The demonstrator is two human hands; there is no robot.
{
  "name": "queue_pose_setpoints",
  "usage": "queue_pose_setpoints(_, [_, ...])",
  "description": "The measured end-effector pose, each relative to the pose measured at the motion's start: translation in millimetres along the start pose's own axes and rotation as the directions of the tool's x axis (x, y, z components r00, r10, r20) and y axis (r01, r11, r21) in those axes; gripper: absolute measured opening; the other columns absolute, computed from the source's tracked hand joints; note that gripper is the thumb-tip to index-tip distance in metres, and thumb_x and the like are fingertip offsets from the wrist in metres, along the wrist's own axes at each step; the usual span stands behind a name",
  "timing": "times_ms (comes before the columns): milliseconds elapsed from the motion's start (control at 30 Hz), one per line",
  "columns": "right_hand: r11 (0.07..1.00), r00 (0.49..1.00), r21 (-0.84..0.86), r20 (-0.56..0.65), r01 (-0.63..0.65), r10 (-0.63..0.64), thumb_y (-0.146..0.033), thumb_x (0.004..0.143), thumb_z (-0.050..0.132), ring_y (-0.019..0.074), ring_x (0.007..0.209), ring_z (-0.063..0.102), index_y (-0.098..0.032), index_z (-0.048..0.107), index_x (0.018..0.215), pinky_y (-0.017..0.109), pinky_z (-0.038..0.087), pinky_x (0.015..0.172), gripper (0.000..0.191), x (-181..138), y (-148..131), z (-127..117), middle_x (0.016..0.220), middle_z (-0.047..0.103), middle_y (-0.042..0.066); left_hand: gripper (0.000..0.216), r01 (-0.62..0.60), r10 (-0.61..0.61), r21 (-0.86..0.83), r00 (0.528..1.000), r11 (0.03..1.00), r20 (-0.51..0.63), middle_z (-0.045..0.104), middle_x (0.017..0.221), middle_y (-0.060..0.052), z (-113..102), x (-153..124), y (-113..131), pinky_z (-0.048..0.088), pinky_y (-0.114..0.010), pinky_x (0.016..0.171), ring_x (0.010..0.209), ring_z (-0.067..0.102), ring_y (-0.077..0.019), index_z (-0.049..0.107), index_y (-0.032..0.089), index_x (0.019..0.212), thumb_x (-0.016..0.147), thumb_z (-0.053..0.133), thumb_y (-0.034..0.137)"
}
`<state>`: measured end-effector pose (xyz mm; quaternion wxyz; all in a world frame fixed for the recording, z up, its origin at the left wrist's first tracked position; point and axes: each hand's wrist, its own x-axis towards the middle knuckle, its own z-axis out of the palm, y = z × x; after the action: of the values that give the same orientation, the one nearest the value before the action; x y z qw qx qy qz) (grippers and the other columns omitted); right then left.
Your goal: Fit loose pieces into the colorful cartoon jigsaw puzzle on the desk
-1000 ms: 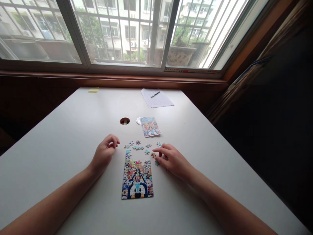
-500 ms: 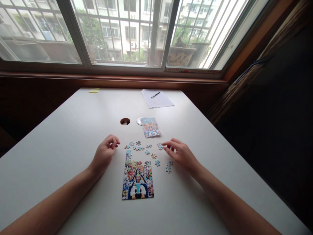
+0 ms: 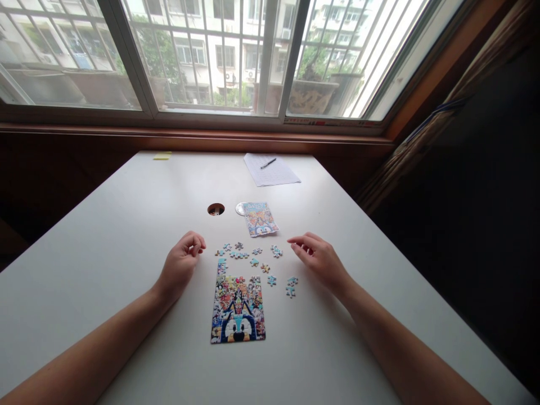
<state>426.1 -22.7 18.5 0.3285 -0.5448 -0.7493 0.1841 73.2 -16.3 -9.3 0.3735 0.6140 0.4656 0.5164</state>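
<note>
Drawn slightly away from the loose pieces [image 3: 271, 280], the right hand [image 3: 316, 257] is beyond and right of the puzzle [image 3: 238, 312], fingers narrowly parted, apparently bare; the left hand [image 3: 182, 261], beyond and left, is curled, any contents hidden. The puzzle's lower part looks joined, its top mostly unfilled.

A partly assembled jigsaw puzzle [image 3: 238, 315] showing a cartoon dog's face lies flat; loose puzzle pieces [image 3: 271, 280], some perhaps joined, lie beyond and rightward.
</note>
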Motion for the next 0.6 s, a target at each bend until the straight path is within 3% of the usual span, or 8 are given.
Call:
queue_pose_setpoints(167, [1.0, 1.0, 0.003, -0.008, -0.003, 0.003, -0.034, 0.097, 0.055, 0.0161, 0.071, 0.058, -0.023, 0.074, 0.101, 0.031, 0.048, 0.069, 0.023, 0.0, 1.6, -2.0, 0.086, 0.065, 0.003, 0.021, 0.004, -0.004, 0.013, 0.999, 1.0, -0.033, 0.05, 0.085, -0.001, 0.1, 0.1, -0.8, 0.035, -0.029, 0.076, 0.082, 0.046, -0.0174, 0.029, 0.02, 0.066, 0.061, 0.043, 0.005])
queue_pose_setpoints(367, [0.999, 1.0, 0.038, 0.004, -0.012, 0.012, -0.039, 0.098, 0.053, 0.0184, 0.074, 0.062, -0.022, 0.075, 0.1, 0.033, 0.051, 0.068, 0.027, -0.4, 6.5, -2.0, 0.091, 0.068, 0.006, 0.014, 0.003, -0.003, 0.009, 1.0, 1.0, -0.024, 0.051, 0.085, -0.003, 0.5, -1.0, 1.2, 0.039, -0.029, 0.076, 0.086, 0.047, -0.0193, 0.04, 0.02, 0.065, 0.06, 0.043, 0.007])
queue_pose_setpoints(600, [1.0, 1.0, 0.021, 0.011, 0.013, -0.013, -0.034, 0.097, 0.056, 0.0173, 0.074, 0.063, -0.023, 0.075, 0.097, 0.031, 0.051, 0.068, 0.022, -0.6, 4.5, -1.5, 0.088, 0.069, 0.004, 0.018, -0.015, 0.015, 0.003, 1.0, 1.0, -0.026, 0.049, 0.083, -0.001, 1.3, -0.1, 0.5, 0.036, -0.028, 0.073, 0.082, 0.045, -0.0174, 0.033, 0.02, 0.064, 0.059, 0.041, 0.004])
